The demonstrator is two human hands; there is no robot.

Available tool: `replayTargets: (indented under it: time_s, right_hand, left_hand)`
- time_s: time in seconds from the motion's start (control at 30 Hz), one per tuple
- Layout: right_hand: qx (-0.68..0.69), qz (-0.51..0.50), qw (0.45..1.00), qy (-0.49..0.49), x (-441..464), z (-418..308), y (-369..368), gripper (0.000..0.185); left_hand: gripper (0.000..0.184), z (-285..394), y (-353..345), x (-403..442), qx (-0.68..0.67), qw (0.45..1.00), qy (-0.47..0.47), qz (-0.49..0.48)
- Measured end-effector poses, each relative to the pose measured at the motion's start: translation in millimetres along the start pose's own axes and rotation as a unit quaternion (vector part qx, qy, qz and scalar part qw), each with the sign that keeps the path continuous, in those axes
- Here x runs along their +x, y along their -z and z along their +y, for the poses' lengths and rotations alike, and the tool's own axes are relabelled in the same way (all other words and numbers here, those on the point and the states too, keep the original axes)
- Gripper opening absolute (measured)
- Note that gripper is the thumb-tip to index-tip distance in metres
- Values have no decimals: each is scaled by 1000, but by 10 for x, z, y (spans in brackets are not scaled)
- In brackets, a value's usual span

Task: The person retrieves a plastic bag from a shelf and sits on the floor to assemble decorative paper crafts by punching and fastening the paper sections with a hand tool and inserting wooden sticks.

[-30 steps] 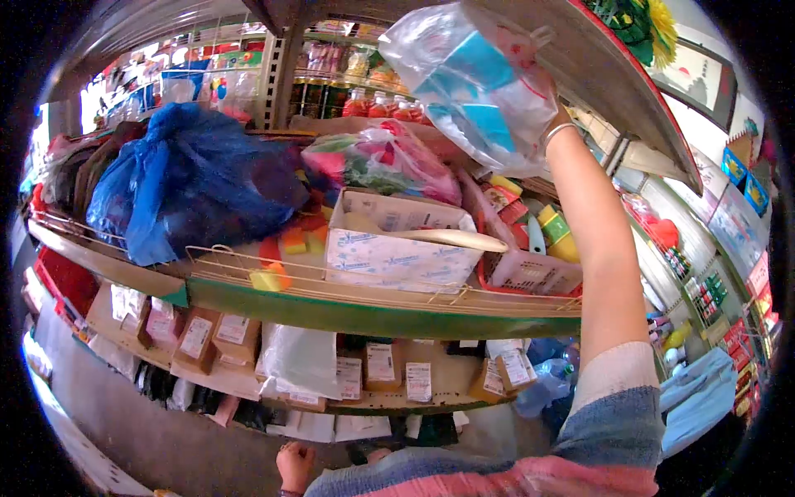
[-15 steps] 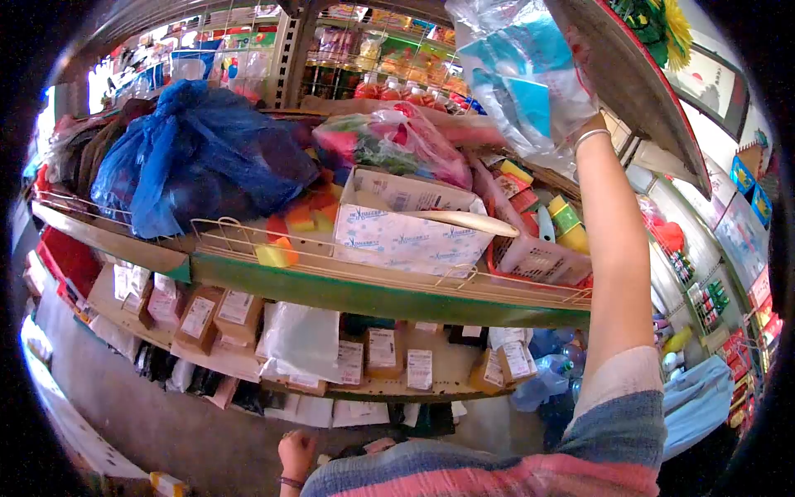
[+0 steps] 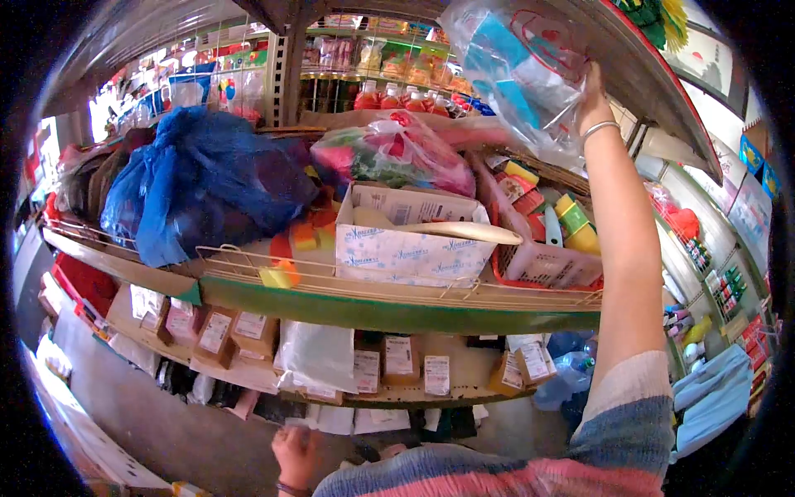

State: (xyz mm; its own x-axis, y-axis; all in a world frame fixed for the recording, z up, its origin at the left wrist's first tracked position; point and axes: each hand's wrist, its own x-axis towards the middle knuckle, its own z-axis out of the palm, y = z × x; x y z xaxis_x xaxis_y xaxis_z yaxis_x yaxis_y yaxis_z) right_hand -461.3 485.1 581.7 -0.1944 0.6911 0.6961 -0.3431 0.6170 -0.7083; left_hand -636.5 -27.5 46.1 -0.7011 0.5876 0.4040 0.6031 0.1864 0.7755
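My right hand (image 3: 592,103) is raised at the upper right, its fingers gripping the edge of a clear plastic bag (image 3: 517,74). Blue and white contents and red print show through the film. The bag hangs over the upper shelf, under a board above. Low in front of my body, my left hand (image 3: 296,455) has its fingers curled in, and nothing shows in it. Below the bag on the shelf is a pink plastic basket (image 3: 559,263) with colourful packs. Beside it stands a white printed carton (image 3: 406,255) with a pale long-handled utensil (image 3: 464,230) across it.
A big blue plastic bag (image 3: 207,178) and a clear bag with pink and green contents (image 3: 397,153) lie on the upper shelf. Its green front edge (image 3: 397,308) carries a low wire rail. Labelled cardboard parcels (image 3: 400,359) line the lower shelf. Plastic bottles (image 3: 571,373) stand at right.
The plastic bag has turned and shifted slightly left in my right hand, which is still raised. The view has tilted a little, with the shelf sitting lower. My left hand stays low, its fingers curled.
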Motion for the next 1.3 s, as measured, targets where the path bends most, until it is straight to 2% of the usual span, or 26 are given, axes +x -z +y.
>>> replayTargets:
  time_s: [0.03,0.07,0.1,0.17,0.2,0.27,0.33,0.43,0.57,0.63,0.73,0.83,0.93,1.07,1.1,1.23,1.3]
  right_hand:
    - [-5,5,1000,4,13,-6,18,27]
    - [-10,9,1000,11,30,-12,37,27]
    - [-14,14,1000,17,45,-29,60,27]
    - [-30,26,999,31,89,-50,119,27]
    - [-38,30,998,37,101,-45,145,27]
    - [-53,42,996,49,134,-77,222,27]
    - [-73,48,994,60,127,-98,314,27]
    - [-104,61,990,74,121,-121,474,27]
    - [-150,80,981,90,66,-107,693,27]
    - [-168,88,977,98,50,-125,798,27]
    - [-194,98,970,109,15,-138,938,27]
    - [-223,106,962,119,-13,-171,1067,27]
    - [-249,110,954,128,-43,-180,1126,27]
    - [-280,114,943,140,-41,-205,1174,27]
    - [-284,114,941,143,-40,-212,1177,27]
    - [-318,117,929,151,-49,-207,1152,27]
    - [-334,121,922,156,-33,-213,1125,27]
  left_hand:
    - [13,247,227,270,44,996,-76,-2]
    - [15,401,337,515,49,985,-158,59]
    - [16,629,536,752,68,977,-195,50]
    - [18,966,814,1201,49,953,-282,104]
    - [19,1171,924,1385,64,948,-289,115]
    - [20,1663,1150,1948,104,909,-391,102]
    - [22,2237,1177,2428,93,900,-420,69]
    - [21,2745,921,3200,86,875,-476,2]
    - [30,3073,208,4123,99,869,-473,-103]
    - [33,3014,-180,4524,142,856,-480,-133]
    - [34,3085,-447,4700,255,821,-461,-222]
    - [32,3126,-476,4756,220,835,-458,-212]
    - [29,3124,-518,4816,161,875,-423,-173]
    - [25,3100,-537,4948,-17,935,-333,-120]
    - [23,3128,-478,4935,-42,943,-300,-136]
    - [26,2994,-503,5239,-199,924,-320,-63]
    - [27,3035,-358,5328,-224,929,-293,-9]
